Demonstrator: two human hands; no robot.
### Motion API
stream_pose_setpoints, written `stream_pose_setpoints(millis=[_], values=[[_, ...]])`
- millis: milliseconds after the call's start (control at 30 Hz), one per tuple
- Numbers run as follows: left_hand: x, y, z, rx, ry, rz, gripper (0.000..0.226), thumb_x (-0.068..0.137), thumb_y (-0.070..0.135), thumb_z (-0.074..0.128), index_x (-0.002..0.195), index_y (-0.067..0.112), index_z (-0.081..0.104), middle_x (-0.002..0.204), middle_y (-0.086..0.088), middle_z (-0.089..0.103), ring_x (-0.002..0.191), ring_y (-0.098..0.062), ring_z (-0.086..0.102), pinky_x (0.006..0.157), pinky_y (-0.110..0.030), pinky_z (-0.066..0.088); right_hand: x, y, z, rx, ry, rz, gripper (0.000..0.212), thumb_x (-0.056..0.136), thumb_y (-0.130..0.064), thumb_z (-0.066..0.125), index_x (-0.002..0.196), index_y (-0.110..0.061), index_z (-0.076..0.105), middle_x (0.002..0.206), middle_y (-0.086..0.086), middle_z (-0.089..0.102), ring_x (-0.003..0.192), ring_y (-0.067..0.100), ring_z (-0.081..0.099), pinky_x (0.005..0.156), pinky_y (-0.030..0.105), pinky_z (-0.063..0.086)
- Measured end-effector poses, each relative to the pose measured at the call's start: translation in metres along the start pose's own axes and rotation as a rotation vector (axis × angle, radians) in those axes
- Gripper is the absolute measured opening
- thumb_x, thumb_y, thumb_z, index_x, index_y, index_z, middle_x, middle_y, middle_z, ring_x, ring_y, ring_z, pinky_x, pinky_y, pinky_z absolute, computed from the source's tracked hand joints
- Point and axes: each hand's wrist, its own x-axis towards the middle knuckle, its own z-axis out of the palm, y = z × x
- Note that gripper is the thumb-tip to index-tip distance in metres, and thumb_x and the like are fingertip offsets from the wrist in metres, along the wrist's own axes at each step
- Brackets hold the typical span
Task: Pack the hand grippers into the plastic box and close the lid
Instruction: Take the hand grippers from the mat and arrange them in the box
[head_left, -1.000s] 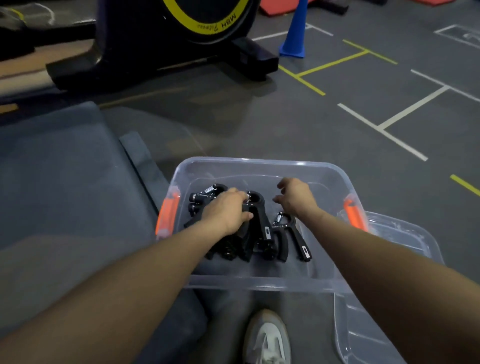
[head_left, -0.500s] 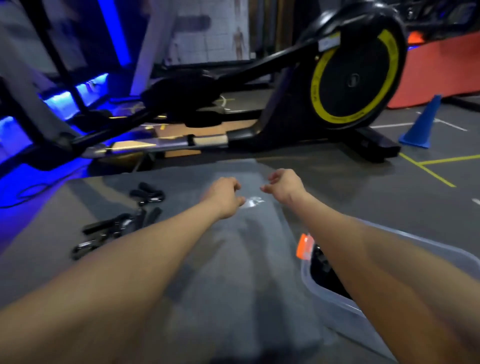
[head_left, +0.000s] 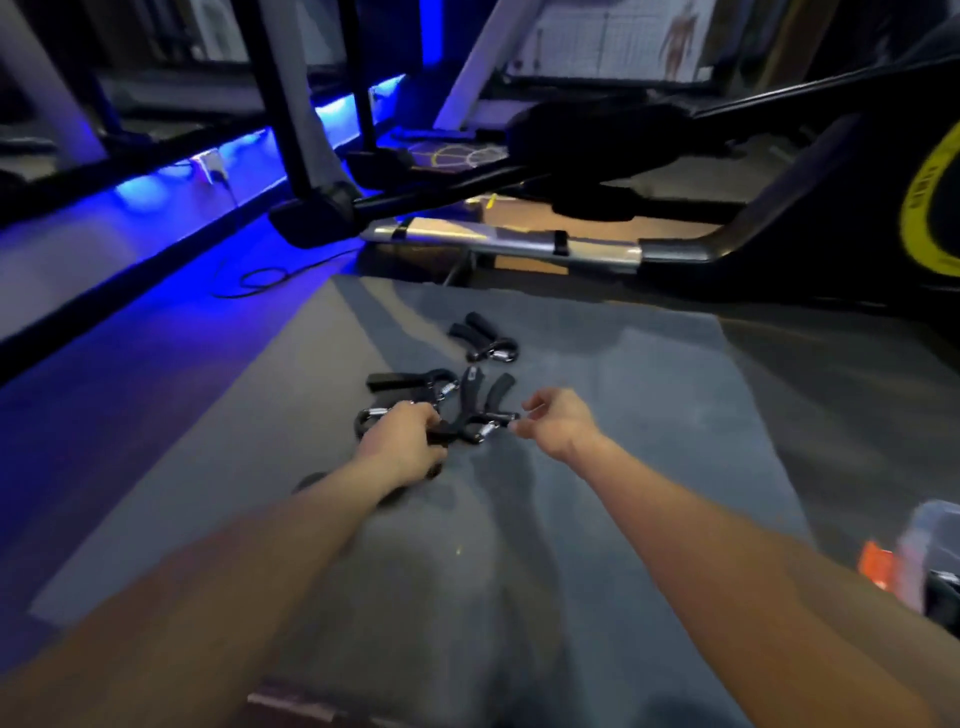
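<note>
At the far left, blue light (head_left: 171, 182) glowed under a dark machine frame (head_left: 291, 104), well apart from the work. On the grey mat (head_left: 649, 415) a cluster of black hand grippers (head_left: 441, 400) lay loose, with one separate gripper (head_left: 483, 340) a little farther off.

The left hand (head_left: 402, 441) lay over the near left part of the cluster, its fingers curled down onto one gripper; whether it had already closed round the handles was hard to tell through the blur. Just right of it, a V-shaped gripper (head_left: 480, 408) lay with its two handles pointing away from the person and its coil end nearest the hands, so its long axis ran roughly fore and aft.

The right hand (head_left: 558, 421) hovered beside that coil, fingers loosely curled with thumb and forefinger drawn toward the spring end, close to touching it but apparently gripping nothing. It was the nearer hand to that gripper, and would likely reach leftward for it.

At the far right edge, the plastic box (head_left: 930, 551) with its orange latch (head_left: 872, 564) stood near the right forearm, so any picked gripper would have to travel back and rightward. An exercise bike (head_left: 831, 208) stood behind.
</note>
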Motion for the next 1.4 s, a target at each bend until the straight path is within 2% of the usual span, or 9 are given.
stream_pose_setpoints(millis=[100,200,567,800,933,1033,1167,1267,1400], values=[[0.015,-0.043,0.015,0.017,-0.030,-0.039,0.051,0.077,0.024,0.072,0.124,0.014,0.054,0.127,-0.011,0.053,0.117,-0.029,0.053,0.098,-0.034,0.044,0.024,0.000,0.042,-0.008,-0.060,0.027,0.024,0.079,-0.014,0.073,0.098,-0.014,0.059,0.091,0.004,0.056,0.084,0.015,0.052,0.073,0.024,0.037],[0.026,-0.072,0.029,0.043,-0.027,-0.058,0.056,0.078,0.023,0.071,0.129,0.015,0.049,0.134,-0.010,0.044,0.125,-0.028,0.044,0.104,-0.037,0.040,0.040,0.002,0.074,-0.042,-0.119,0.025,0.034,0.081,-0.014,0.072,0.112,-0.004,0.061,0.096,0.004,0.056,0.089,0.015,0.052,0.077,0.022,0.038],[0.038,-0.125,0.049,0.059,-0.040,-0.064,0.059,0.076,0.026,0.073,0.129,0.016,0.050,0.127,-0.007,0.048,0.123,-0.026,0.045,0.102,-0.035,0.039,0.053,-0.005,0.147,-0.226,-0.217,-0.021,0.054,0.074,-0.021,0.078,0.122,-0.010,0.056,0.123,0.008,0.061,0.113,0.025,0.059,0.095,0.030,0.046],[0.036,-0.122,0.043,-0.005,-0.009,-0.083,0.057,0.078,0.027,0.071,0.129,0.013,0.051,0.129,-0.007,0.048,0.126,-0.026,0.044,0.104,-0.035,0.039,0.050,-0.012,0.138,-0.287,-0.156,-0.035,0.037,0.080,-0.023,0.071,0.114,-0.014,0.061,0.112,0.008,0.064,0.106,0.027,0.060,0.088,0.032,0.046],[0.038,-0.098,0.029,-0.122,0.037,-0.132,0.046,0.085,0.027,0.064,0.126,0.011,0.052,0.125,-0.012,0.050,0.121,-0.029,0.049,0.102,-0.034,0.041,0.043,-0.011,0.107,0.001,-0.245,0.025,0.009,0.084,-0.015,0.068,0.089,-0.008,0.064,0.074,0.005,0.056,0.076,0.020,0.052,0.076,0.031,0.045],[0.041,-0.069,0.020,-0.242,0.040,-0.140,0.041,0.091,0.028,0.056,0.126,0.007,0.051,0.126,-0.015,0.054,0.116,-0.031,0.053,0.100,-0.034,0.041,0.030,-0.013,0.074,0.367,-0.328,0.099,0.018,0.089,-0.005,0.060,0.072,-0.009,0.057,0.071,0.007,0.054,0.070,0.019,0.053,0.077,0.026,0.053],[0.039,-0.012,0.016,-0.469,-0.003,-0.129,0.034,0.097,0.025,0.043,0.121,0.004,0.054,0.122,-0.017,0.061,0.116,-0.032,0.055,0.099,-0.035,0.040,-0.001,-0.019,0.023,0.637,-0.412,0.118,0.018,0.094,-0.001,0.049,0.079,-0.006,0.057,0.076,0.009,0.058,0.055,0.011,0.063,0.054,0.016,0.056],[0.034,0.035,0.021,-0.693,-0.094,-0.078,0.028,0.096,0.025,0.041,0.110,0.006,0.056,0.110,-0.026,0.062,0.107,-0.039,0.058,0.095,-0.044,0.045,-0.023,-0.016,-0.017,0.752,-0.425,0.102,0.019,0.097,-0.003,0.043,0.084,-0.004,0.057,0.079,0.011,0.060,0.052,0.009,0.067,0.057,0.018,0.058],[0.012,0.101,0.023,-0.891,-0.108,-0.001,0.023,0.098,0.020,0.044,0.110,0.005,0.055,0.075,-0.006,0.057,0.072,-0.023,0.055,0.070,-0.030,0.048,-0.055,0.001,-0.083,0.856,-0.354,0.104,0.025,0.100,-0.013,0.040,0.087,-0.004,0.059,0.079,0.012,0.066,0.063,0.017,0.070,0.063,0.025,0.059]])
